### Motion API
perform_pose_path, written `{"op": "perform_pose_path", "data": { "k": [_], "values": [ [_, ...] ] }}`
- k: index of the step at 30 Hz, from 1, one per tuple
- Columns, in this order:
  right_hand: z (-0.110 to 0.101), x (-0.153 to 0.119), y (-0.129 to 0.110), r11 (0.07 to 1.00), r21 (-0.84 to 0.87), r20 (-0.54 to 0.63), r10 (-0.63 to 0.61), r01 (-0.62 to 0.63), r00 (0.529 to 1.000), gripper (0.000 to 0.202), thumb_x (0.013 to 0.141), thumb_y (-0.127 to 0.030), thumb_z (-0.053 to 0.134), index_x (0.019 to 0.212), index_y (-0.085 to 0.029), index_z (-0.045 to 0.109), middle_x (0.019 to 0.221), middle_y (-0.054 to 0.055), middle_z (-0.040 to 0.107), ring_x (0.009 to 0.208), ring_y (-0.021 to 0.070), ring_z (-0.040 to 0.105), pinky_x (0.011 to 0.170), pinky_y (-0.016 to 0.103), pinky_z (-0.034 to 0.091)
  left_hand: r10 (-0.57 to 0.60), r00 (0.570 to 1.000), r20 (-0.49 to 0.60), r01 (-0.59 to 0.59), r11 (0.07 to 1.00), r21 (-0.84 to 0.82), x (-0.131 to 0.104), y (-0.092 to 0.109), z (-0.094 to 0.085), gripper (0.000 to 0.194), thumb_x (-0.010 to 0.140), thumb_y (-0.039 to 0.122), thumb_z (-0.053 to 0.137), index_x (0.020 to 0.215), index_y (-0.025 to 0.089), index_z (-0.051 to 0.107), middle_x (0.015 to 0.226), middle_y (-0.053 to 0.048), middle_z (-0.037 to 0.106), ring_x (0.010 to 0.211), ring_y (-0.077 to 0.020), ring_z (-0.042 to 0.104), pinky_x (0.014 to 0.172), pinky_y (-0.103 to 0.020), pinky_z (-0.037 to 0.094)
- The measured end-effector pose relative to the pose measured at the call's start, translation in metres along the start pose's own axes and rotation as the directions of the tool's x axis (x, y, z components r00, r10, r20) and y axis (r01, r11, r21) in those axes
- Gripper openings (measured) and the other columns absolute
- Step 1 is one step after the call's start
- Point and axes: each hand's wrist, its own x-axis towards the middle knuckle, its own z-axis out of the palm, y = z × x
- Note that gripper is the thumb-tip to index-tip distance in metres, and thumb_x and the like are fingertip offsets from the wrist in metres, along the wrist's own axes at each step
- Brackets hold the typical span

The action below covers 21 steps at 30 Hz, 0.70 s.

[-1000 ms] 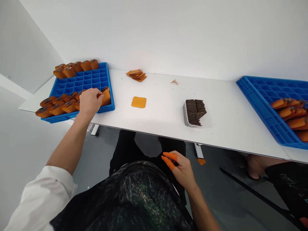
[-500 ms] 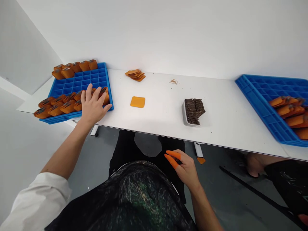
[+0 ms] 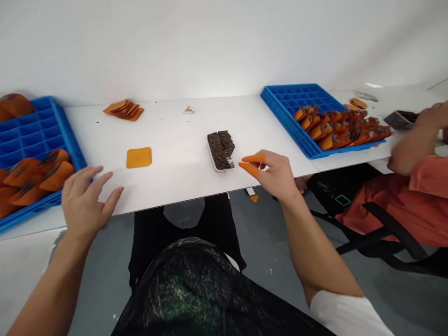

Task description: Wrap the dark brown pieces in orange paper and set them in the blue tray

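My left hand [image 3: 87, 200] is empty, fingers apart, beside the near right corner of the left blue tray [image 3: 68, 133], which holds orange pouches [image 3: 58, 175]. My right hand [image 3: 271, 171], with orange covers on its thumb and forefinger, hovers just right of a small white container [image 3: 224, 169] packed with dark brown flat pieces [image 3: 220, 148]. Its thumb and forefinger are apart with nothing between them. One flat orange piece [image 3: 139, 157] lies on the white table between the left tray and the container.
A pile of orange pieces [image 3: 125, 110] and some thin bands [image 3: 189, 110] lie towards the wall. Another blue tray [image 3: 297, 135] with orange pouches stands at the right. Beyond it sits a person in a red shirt [image 3: 395, 205], by a black chair [image 3: 395, 228].
The view has turned right, showing more of the right tray and the other person. My left hand has come off the left tray's pouches. My right hand has risen to the container.
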Motion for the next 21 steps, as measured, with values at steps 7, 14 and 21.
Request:
{"op": "perform_pose_path", "data": {
  "k": [7, 14, 21],
  "values": [
    [-0.003, 0.065, 0.029, 0.945, -0.32, 0.357, 0.179, -0.06, 0.917, 0.018, 0.09, -0.035, 0.073, 0.093, -0.023, 0.087, 0.086, 0.004, 0.078, 0.072, 0.0173, 0.063, 0.069, 0.033, 0.041, -0.069, 0.998, -0.004, 0.069, 0.997, -0.036, -0.007, 0.016, 0.044, 0.04, 0.088, 0.035, 0.087, 0.124, 0.02, 0.078, 0.124, -0.017, 0.08, 0.108, -0.0323, 0.075, 0.1, -0.046, 0.055],
    [-0.004, 0.073, 0.009, 0.911, -0.409, 0.593, 0.223, 0.051, 0.774, 0.032, 0.092, -0.05, 0.073, 0.107, -0.025, 0.087, 0.091, 0.004, 0.077, 0.078, 0.0179, 0.063, 0.07, 0.031, 0.039, -0.075, 0.996, -0.039, 0.072, 0.995, -0.064, -0.01, 0.011, 0.044, 0.035, 0.084, 0.028, 0.09, 0.117, 0.018, 0.081, 0.11, -0.017, 0.083, 0.095, -0.0339, 0.078, 0.088, -0.044, 0.056],
    [0.003, 0.067, 0.011, 0.927, -0.375, 0.641, 0.246, 0.017, 0.727, 0.024, 0.097, -0.035, 0.064, 0.094, -0.027, 0.087, 0.082, 0.001, 0.076, 0.073, 0.0162, 0.06, 0.07, 0.032, 0.036, -0.126, 0.992, -0.022, 0.123, 0.987, -0.105, -0.015, 0.011, 0.045, 0.033, 0.082, 0.027, 0.091, 0.113, 0.019, 0.083, 0.11, -0.017, 0.083, 0.097, -0.0355, 0.079, 0.09, -0.045, 0.057]
  ]
}}
